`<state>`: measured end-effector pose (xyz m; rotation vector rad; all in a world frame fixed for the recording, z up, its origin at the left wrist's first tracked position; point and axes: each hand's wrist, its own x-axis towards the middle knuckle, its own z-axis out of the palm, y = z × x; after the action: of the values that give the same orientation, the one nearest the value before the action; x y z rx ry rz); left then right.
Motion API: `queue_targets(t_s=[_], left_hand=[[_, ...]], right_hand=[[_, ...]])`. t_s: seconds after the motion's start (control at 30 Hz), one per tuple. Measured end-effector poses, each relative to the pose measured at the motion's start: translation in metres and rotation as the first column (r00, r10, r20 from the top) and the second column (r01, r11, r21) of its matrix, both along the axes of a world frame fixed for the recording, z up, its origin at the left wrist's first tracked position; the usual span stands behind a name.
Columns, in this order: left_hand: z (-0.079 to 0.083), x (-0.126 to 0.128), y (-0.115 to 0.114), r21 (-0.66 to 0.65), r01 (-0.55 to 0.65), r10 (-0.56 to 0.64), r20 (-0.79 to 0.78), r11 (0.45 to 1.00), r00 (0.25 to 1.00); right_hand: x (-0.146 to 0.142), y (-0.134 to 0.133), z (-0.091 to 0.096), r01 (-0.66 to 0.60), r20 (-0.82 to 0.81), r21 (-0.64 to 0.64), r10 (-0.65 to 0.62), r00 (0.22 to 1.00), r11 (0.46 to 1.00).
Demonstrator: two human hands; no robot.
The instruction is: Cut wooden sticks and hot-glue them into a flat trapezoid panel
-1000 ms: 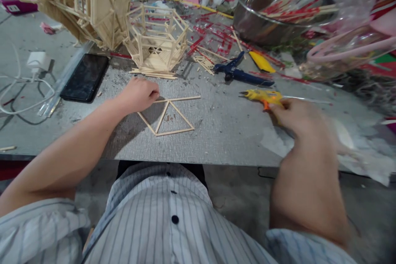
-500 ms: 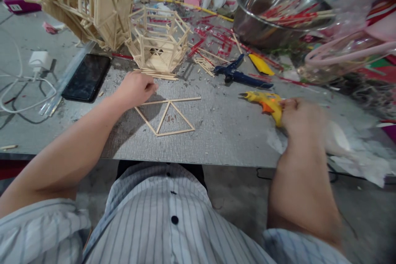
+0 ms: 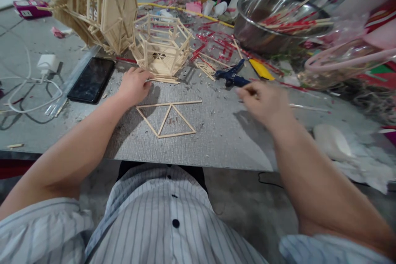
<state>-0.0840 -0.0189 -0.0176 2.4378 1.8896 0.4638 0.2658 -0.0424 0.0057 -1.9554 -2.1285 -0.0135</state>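
Note:
My left hand (image 3: 134,85) rests on the grey table (image 3: 222,140) with its fingers curled, fingertips on the left ends of a small pile of loose wooden sticks (image 3: 165,79). Just below it lies a flat frame of glued sticks (image 3: 167,119), triangles joined side by side, with nothing touching it. My right hand (image 3: 262,101) hovers over the table to the right of the frame, smeared by motion, so its fingers are unclear. It is beside a dark blue tool (image 3: 232,76). No yellow glue gun shows.
A hexagonal stick basket (image 3: 161,45) and a taller stick structure (image 3: 99,4) stand behind the pile. A black phone (image 3: 92,79) and a white charger (image 3: 47,62) lie at left. A steel bowl (image 3: 247,33) of sticks, red scraps and crumpled white paper (image 3: 340,148) fill the right.
My left hand left the frame's corner and moved up to the stick pile. My right hand swung left from the table's right side, and the yellow glue gun has gone from sight.

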Motion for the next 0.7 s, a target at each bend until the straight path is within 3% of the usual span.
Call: queue_targets(t_s=[0.1,0.2,0.3,0.4,0.53,0.7], left_hand=[[-0.001,-0.001,0.001,-0.031,-0.009,0.008,-0.023,0.999,1.000],[-0.002,-0.001,0.003,-0.045,0.000,-0.001,-0.025,0.999,1.000],[-0.003,-0.001,0.004,-0.052,-0.013,0.011,-0.034,0.999,0.999],[-0.003,0.000,0.004,-0.064,-0.019,0.017,-0.038,0.998,0.999],[-0.006,0.000,0.005,-0.035,-0.013,0.013,-0.022,0.999,1.000],[-0.010,-0.003,0.007,-0.020,-0.003,0.003,0.002,1.000,1.000]], right_hand=[[-0.045,0.023,0.001,-0.377,0.001,0.018,0.377,0.926,0.926],[-0.091,0.048,-0.008,-0.544,0.049,-0.013,0.543,0.838,0.839],[-0.127,0.068,-0.021,-0.541,0.132,-0.039,0.541,0.831,0.840],[-0.146,0.082,-0.031,-0.542,0.182,0.006,0.532,0.827,0.841],[-0.152,0.095,-0.039,-0.565,0.181,0.061,0.548,0.817,0.823],[-0.148,0.094,-0.032,-0.516,0.200,0.008,0.504,0.840,0.856]])
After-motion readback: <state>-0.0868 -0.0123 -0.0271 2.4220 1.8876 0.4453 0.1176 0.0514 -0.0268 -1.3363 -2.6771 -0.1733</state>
